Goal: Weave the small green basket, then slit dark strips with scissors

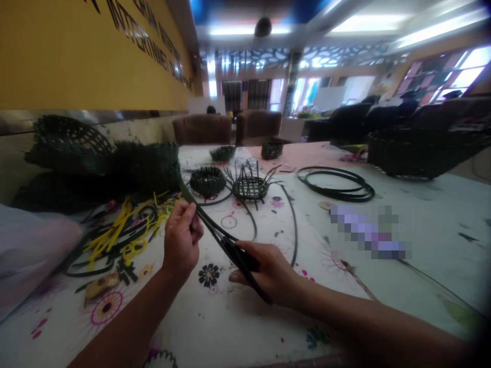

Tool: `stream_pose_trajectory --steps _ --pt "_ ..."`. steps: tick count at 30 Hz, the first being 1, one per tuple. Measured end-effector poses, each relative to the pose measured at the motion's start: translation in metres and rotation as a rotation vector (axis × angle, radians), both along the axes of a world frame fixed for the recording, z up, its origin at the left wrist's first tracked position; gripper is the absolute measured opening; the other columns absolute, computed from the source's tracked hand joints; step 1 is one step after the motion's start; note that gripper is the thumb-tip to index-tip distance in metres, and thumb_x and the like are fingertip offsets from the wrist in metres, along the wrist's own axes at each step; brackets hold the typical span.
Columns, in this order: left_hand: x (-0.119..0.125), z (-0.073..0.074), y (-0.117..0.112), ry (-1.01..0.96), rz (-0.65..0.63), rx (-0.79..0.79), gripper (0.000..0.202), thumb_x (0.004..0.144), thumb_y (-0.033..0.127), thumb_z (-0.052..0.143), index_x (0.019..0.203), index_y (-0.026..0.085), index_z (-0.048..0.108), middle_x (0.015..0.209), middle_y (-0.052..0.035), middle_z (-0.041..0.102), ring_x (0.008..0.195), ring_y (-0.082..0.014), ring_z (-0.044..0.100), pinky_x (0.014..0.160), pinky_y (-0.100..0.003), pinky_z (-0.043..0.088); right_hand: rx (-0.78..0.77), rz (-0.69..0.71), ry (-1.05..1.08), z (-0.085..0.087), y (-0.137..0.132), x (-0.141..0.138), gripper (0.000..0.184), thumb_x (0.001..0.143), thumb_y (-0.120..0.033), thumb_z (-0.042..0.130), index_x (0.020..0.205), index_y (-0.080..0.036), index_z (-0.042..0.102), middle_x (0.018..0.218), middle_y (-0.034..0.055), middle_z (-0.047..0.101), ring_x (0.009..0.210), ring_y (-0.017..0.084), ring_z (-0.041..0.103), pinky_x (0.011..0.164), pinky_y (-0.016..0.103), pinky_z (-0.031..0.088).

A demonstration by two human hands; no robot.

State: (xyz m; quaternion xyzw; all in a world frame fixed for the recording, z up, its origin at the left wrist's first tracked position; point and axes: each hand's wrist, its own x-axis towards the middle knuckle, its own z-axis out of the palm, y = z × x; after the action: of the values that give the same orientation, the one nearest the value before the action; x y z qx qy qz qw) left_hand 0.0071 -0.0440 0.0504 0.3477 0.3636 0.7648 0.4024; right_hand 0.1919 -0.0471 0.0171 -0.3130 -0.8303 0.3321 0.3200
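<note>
My left hand [182, 237] pinches a long dark green strip [190, 197] between thumb and fingers, holding it up over the table. My right hand [268, 273] is closed round black scissors [238, 253], whose blades meet the strip just right of my left hand. The strip runs up and left toward a pile of dark woven baskets [149, 163]. Both hands hover above a white flowered tablecloth [215, 306].
A half-woven basket base [251, 186] with loose spokes and a small finished basket [207, 180] stand beyond my hands. Yellow and dark strip scraps [118, 235] lie at left. A coil of black cord [337, 184] lies at right. A large dark basket [418, 151] stands far right.
</note>
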Motion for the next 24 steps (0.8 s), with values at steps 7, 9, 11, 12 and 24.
stream_pose_trajectory --steps 7,9,11,12,24 --pt "0.001 -0.002 -0.001 -0.009 0.01 0.014 0.029 0.078 0.022 0.067 0.069 0.019 0.04 0.046 0.009 0.033 0.035 -0.004 0.021 0.035 -0.016 0.017 -0.028 0.051 0.024 -0.001 -0.001 0.0 0.023 0.077 -0.033 0.074 0.079 -0.016 0.059 0.066 -0.0046 0.05 0.058 0.01 0.043 0.054 0.021 0.034" --pt "0.002 -0.001 -0.002 -0.011 0.013 0.013 0.028 0.078 0.022 0.067 0.07 0.019 0.04 0.046 0.0089 0.033 0.036 -0.0041 0.022 0.035 -0.016 0.018 -0.012 0.055 0.015 0.0 -0.002 0.001 0.025 0.078 -0.034 0.073 0.074 -0.016 0.055 0.065 -0.0049 0.047 0.057 0.01 0.041 0.053 0.022 0.033" --pt "0.002 -0.001 -0.002 -0.01 0.017 0.012 0.027 0.079 0.021 0.066 0.069 0.019 0.04 0.046 0.0088 0.033 0.036 -0.0042 0.022 0.035 -0.017 0.018 0.011 0.057 0.004 0.002 -0.002 0.002 0.027 0.078 -0.034 0.072 0.072 -0.017 0.052 0.064 -0.0049 0.047 0.057 0.01 0.041 0.053 0.022 0.033" --pt "0.002 -0.001 -0.002 -0.007 0.018 0.008 0.027 0.079 0.021 0.066 0.069 0.019 0.04 0.046 0.0088 0.033 0.036 -0.0042 0.022 0.035 -0.017 0.018 0.022 0.059 -0.003 0.002 -0.002 0.002 0.027 0.078 -0.034 0.072 0.072 -0.017 0.052 0.065 -0.0047 0.047 0.057 0.01 0.041 0.054 0.022 0.033" --pt "-0.007 0.001 0.004 -0.01 0.055 -0.023 0.027 0.077 0.023 0.068 0.072 0.019 0.042 0.045 0.0096 0.034 0.034 -0.0039 0.022 0.034 -0.017 0.018 0.092 0.006 -0.008 -0.008 0.0 -0.001 0.025 0.076 -0.036 0.075 0.086 -0.016 0.063 0.07 -0.0007 0.06 0.061 0.013 0.051 0.057 0.023 0.039"
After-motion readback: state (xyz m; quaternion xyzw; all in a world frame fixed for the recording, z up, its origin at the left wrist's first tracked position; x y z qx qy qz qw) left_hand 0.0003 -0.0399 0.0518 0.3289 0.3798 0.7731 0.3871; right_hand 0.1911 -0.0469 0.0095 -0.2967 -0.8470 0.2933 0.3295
